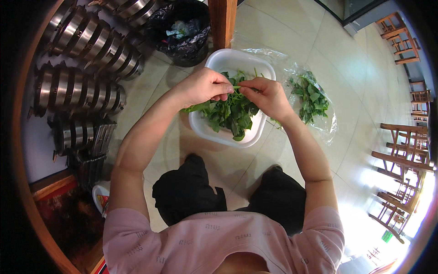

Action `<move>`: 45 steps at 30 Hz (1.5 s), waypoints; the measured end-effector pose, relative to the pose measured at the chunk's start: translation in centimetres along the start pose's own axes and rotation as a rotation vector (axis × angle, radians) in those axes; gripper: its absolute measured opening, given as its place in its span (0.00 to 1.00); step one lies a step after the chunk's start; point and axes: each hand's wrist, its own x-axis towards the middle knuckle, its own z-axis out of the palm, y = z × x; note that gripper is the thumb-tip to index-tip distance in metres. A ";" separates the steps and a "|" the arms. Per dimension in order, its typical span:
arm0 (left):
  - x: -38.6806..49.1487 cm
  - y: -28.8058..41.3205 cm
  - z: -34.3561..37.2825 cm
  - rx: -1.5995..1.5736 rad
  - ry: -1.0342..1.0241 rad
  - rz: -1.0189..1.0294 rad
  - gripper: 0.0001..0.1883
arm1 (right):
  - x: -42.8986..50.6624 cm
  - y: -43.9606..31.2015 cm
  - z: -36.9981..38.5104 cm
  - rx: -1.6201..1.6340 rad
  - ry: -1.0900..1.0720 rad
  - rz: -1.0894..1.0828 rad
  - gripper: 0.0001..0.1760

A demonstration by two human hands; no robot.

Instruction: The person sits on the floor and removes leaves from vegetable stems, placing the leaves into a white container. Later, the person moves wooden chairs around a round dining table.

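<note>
Between my two hands, over a white plastic basin (251, 137), runs a green stem (236, 87). My left hand (212, 87) pinches its left end, with green leaves showing below and to the left of the fingers. The thumb and forefinger of my right hand (263, 92) close on the other end. Leafy greens (229, 114) lie heaped in the basin beneath both hands. To the right of the basin, more leafy greens (311, 97) rest on a clear plastic bag (330, 120) on the tiled floor.
A bin lined with a black bag (184, 48) stands beyond the basin, beside a wooden post (224, 24). Stacked round metal pots (78, 89) fill the left side. A white tub (100, 198) sits at lower left. Wooden stools (403, 161) are at the far right.
</note>
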 end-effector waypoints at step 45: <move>7.5 -18.2 -3.6 0.489 0.822 -0.623 0.38 | -0.7 14.7 1.9 -0.777 0.335 0.210 0.23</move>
